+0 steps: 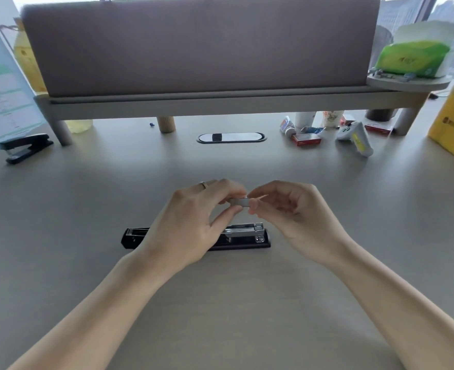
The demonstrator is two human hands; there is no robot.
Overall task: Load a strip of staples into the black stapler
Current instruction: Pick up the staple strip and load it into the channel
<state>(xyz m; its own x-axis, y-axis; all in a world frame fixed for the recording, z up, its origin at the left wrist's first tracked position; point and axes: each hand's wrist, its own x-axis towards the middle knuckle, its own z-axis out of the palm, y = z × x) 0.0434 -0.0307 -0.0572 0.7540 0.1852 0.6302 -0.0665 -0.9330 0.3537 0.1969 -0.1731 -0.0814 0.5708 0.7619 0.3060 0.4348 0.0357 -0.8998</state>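
Pinching a short silvery staple strip (239, 202) between left hand (193, 222) and right hand (295, 214), black stapler (247, 240) lying opened flat

Soft daylight is cast from the windows (434, 12) behind; faint shadows, edges bowed by wide-angle distortion, corners slightly blurred.

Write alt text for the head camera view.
Both hands, left hand and right hand, pinch a small strip of staples above an opened black stapler lying on a grey desk. A second stapler sits far left.
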